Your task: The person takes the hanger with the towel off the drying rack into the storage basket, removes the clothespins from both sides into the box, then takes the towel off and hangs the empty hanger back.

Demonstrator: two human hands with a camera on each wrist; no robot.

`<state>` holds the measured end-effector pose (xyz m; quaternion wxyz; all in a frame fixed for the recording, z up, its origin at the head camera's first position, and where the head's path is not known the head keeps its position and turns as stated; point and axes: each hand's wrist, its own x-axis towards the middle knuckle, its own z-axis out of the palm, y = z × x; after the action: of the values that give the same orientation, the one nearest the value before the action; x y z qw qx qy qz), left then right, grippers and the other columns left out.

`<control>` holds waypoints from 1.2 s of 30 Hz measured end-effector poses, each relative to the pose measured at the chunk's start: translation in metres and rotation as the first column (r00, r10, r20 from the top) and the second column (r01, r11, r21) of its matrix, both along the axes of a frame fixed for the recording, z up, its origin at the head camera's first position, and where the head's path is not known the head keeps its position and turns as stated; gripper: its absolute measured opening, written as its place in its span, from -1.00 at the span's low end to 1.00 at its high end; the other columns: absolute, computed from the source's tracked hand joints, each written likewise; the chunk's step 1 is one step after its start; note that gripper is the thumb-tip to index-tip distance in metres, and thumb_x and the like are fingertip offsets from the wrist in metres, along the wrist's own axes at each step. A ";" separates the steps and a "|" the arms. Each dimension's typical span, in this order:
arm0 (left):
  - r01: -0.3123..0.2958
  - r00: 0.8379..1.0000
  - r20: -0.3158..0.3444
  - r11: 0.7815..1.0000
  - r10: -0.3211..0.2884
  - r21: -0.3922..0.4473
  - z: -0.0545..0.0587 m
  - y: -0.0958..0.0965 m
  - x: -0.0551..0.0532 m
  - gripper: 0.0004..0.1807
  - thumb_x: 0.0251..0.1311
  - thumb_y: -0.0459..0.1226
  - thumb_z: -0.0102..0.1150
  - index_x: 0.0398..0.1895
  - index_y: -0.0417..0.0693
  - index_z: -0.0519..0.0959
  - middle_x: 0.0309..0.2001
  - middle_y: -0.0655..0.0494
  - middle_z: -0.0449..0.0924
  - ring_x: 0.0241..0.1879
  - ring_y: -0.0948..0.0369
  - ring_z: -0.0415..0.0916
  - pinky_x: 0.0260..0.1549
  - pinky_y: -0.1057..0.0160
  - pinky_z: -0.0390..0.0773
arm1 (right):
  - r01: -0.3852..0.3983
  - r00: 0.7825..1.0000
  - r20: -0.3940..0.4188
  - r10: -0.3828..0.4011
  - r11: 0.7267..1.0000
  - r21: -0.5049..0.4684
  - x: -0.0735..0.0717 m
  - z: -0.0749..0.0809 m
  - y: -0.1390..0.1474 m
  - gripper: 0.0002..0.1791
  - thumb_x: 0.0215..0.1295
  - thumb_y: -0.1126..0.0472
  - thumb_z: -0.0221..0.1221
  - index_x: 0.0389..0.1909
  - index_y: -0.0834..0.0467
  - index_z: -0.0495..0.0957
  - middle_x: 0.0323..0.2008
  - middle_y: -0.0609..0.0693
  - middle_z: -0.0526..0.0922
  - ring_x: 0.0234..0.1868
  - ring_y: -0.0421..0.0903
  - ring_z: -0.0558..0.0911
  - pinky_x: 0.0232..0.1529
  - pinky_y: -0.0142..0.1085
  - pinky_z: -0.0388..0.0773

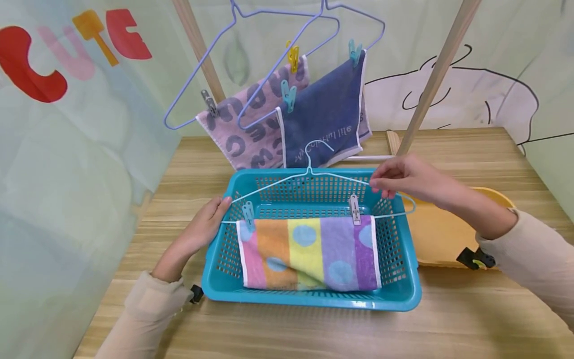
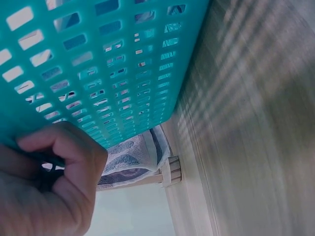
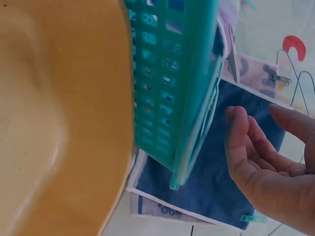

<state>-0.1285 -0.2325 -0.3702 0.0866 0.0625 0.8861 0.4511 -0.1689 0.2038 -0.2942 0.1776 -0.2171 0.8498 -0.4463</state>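
Observation:
A light blue wire hanger (image 1: 309, 171) lies across a teal plastic basket (image 1: 314, 298). A colourful striped towel with blue dots (image 1: 305, 254) hangs from its lower bar, held by a blue clothespin (image 1: 248, 214) and a grey clothespin (image 1: 355, 209). At the basket's left rim, my left hand (image 1: 207, 222) pinches the hanger's left end; the left wrist view shows its fingers (image 2: 74, 147) curled beside the basket wall. My right hand (image 1: 410, 174) hovers by the hanger's right arm. In the right wrist view its thumb and fingers (image 3: 238, 142) stand apart with nothing between them.
Behind the basket, a dark blue towel (image 1: 325, 112) and a pink lettered towel (image 1: 244, 124) hang clipped on purple hangers between wooden poles (image 1: 432, 87). A yellow basin (image 1: 441, 234) stands close at the basket's right on the wooden table (image 1: 251, 334).

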 end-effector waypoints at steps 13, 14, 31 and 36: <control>-0.017 1.000 -0.009 1.000 0.017 0.008 -0.003 0.002 -0.001 -0.47 0.62 -0.05 -0.34 -0.01 -0.45 0.36 -0.34 -0.18 0.54 -0.47 0.16 0.59 -0.46 0.19 0.62 | -0.086 0.994 0.066 0.088 0.995 -0.041 0.004 -0.022 -0.019 -0.73 0.44 0.28 0.18 0.02 0.37 0.50 -0.20 0.13 0.70 -0.26 -0.03 0.67 -0.14 -0.18 0.65; -0.019 1.000 -0.011 1.000 0.019 0.005 -0.004 0.002 -0.001 -0.47 0.62 -0.05 -0.34 0.00 -0.45 0.36 -0.33 -0.18 0.54 -0.47 0.16 0.59 -0.46 0.19 0.62 | -0.079 0.994 0.067 0.082 0.996 -0.045 0.004 -0.022 -0.020 -0.72 0.44 0.27 0.19 0.04 0.37 0.50 -0.19 0.13 0.71 -0.27 -0.03 0.67 -0.14 -0.20 0.65; -0.035 0.999 -0.022 0.999 0.034 -0.022 -0.003 0.003 0.001 -0.47 0.62 -0.05 -0.34 0.04 -0.44 0.37 -0.30 -0.19 0.54 -0.42 0.15 0.59 -0.42 0.21 0.62 | 0.022 0.990 0.143 -0.013 0.998 -0.060 0.004 -0.028 -0.032 -0.64 0.44 0.25 0.18 0.08 0.46 0.53 -0.19 0.15 0.71 -0.25 0.00 0.70 -0.13 -0.29 0.63; -0.033 0.999 -0.024 0.999 0.033 -0.018 -0.003 0.003 0.001 -0.46 0.62 -0.06 -0.35 0.04 -0.46 0.36 -0.30 -0.21 0.55 -0.43 0.15 0.59 -0.43 0.21 0.62 | 0.045 0.985 0.168 -0.029 0.995 -0.089 0.003 -0.030 -0.031 -0.64 0.42 0.25 0.21 0.09 0.42 0.54 -0.15 0.16 0.70 -0.22 -0.01 0.69 -0.08 -0.25 0.62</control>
<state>-0.1278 -0.2295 -0.3735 0.0690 0.0524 0.8920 0.4437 -0.1660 0.1726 -0.3240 0.2296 -0.1712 0.8143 -0.5048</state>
